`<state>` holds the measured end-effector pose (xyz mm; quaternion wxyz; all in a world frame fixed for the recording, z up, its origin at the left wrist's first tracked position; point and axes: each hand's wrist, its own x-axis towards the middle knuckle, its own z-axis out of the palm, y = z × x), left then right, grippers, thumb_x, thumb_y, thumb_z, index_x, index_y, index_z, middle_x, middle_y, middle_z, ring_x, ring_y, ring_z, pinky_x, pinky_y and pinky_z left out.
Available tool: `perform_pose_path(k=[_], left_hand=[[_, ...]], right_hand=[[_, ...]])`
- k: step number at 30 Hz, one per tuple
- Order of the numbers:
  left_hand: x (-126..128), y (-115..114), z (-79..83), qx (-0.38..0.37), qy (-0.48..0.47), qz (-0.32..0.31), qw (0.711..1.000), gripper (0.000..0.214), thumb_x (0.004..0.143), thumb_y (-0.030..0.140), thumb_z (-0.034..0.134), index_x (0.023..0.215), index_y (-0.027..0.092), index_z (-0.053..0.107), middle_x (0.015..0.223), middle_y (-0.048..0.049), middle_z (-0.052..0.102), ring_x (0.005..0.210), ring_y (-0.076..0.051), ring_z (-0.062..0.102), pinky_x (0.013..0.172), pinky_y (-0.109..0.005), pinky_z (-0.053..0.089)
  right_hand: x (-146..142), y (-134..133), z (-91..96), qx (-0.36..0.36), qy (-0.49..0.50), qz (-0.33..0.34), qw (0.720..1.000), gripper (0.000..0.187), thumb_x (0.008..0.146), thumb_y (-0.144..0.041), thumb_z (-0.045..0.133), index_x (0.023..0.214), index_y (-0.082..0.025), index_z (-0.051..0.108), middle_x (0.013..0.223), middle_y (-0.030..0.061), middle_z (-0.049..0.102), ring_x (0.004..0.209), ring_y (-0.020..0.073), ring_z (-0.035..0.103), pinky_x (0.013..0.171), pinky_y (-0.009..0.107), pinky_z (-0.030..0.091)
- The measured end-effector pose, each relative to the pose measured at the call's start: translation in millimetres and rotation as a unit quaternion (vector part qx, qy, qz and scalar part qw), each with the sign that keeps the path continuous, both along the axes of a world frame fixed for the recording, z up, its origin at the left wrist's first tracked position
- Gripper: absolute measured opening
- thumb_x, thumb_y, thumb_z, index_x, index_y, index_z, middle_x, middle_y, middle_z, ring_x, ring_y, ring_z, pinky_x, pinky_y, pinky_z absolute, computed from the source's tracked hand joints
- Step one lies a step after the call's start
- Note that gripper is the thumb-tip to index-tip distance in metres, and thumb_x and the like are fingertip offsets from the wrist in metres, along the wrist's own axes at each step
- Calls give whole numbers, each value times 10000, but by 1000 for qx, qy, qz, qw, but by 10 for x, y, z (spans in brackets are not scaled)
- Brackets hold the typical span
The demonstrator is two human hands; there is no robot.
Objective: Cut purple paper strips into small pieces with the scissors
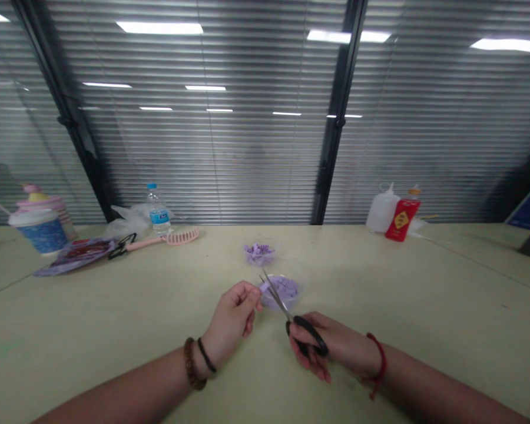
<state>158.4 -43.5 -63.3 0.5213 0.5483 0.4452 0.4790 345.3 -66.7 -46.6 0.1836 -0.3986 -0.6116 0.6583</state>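
1. Scissors (288, 317): held over the table (159, 306), blades across the near edge of the clear bowl (271, 304) of pale purple pieces. Long axis runs diagonally; tips point forward and to the left, black handles back towards the right wrist. Blades slightly parted.
2. Right hand (311, 344): closed around the handles, fingers through or about the loops; exact finger placement partly hidden.
3. Left hand (236, 307): thumb and forefinger pinched together on a small purple strip (265, 287).
4. Strip: projects from the fingertips rightward and slightly forward, crosswise to the blades; whether the blades touch it cannot be told.
5. Second bowl (259, 259): just beyond the first, containing darker purple pieces.
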Motion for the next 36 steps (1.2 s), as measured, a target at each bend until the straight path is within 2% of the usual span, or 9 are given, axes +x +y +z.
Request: perform_pose_path(k=[3, 7, 11, 17, 20, 26, 36], left_hand=[[16, -16, -4, -3, 8, -15, 1000, 344, 754, 479, 514, 654, 154, 461, 380, 91, 358, 282, -29, 285, 279, -122, 211], [33, -29, -16, -3, 29, -29, 999, 333, 754, 469, 517, 670, 150, 471, 406, 85, 384, 285, -30, 293, 273, -124, 219], [45, -46, -5, 4, 47, -23, 999, 329, 745, 466, 517, 683, 146, 474, 467, 66, 442, 291, -26, 306, 272, -128, 232], [59, -55, 28, 12, 70, -11, 997, 337, 735, 474, 514, 667, 149, 456, 488, 59, 450, 298, -22, 303, 277, -126, 227], [61, -52, 25, 10, 69, -13, 997, 333, 731, 475, 514, 673, 152, 452, 492, 58, 455, 302, -25, 310, 279, -128, 231], [58, -51, 21, 22, 73, -18, 997, 322, 759, 460, 488, 667, 152, 463, 405, 86, 358, 293, -35, 290, 284, -131, 235], [85, -10, 17, 16, 44, -13, 999, 252, 745, 405, 500, 721, 156, 473, 514, 67, 444, 285, -23, 305, 266, -133, 235]], right_hand=[[-44, -30, 7, 0, -12, 8, 1000, 583, 593, -690, 537, 578, -109, 489, 464, -16, 487, 313, 31, 431, 299, 118, 356], [-65, -13, -19, 1, -22, 9, 1000, 547, 610, -657, 541, 574, -114, 483, 461, -21, 481, 309, 33, 426, 294, 123, 357], [-48, 2, -20, 10, -25, 23, 999, 566, 613, -673, 521, 556, -111, 483, 448, -21, 470, 311, 31, 425, 299, 119, 354], [-60, -16, 13, 8, -35, 21, 999, 605, 575, -715, 517, 555, -111, 480, 443, -25, 464, 304, 28, 414, 295, 119, 346], [-70, -9, -4, 6, -33, 16, 999, 611, 571, -721, 514, 566, -111, 482, 451, -23, 470, 306, 30, 418, 294, 122, 347], [-64, 13, -39, 3, -22, -3, 1000, 614, 573, -727, 501, 557, -114, 480, 451, -17, 465, 311, 39, 419, 290, 135, 349], [-72, 23, -58, 22, -20, -11, 1000, 531, 634, -650, 523, 561, -128, 462, 452, -29, 454, 308, 34, 401, 281, 132, 330]])
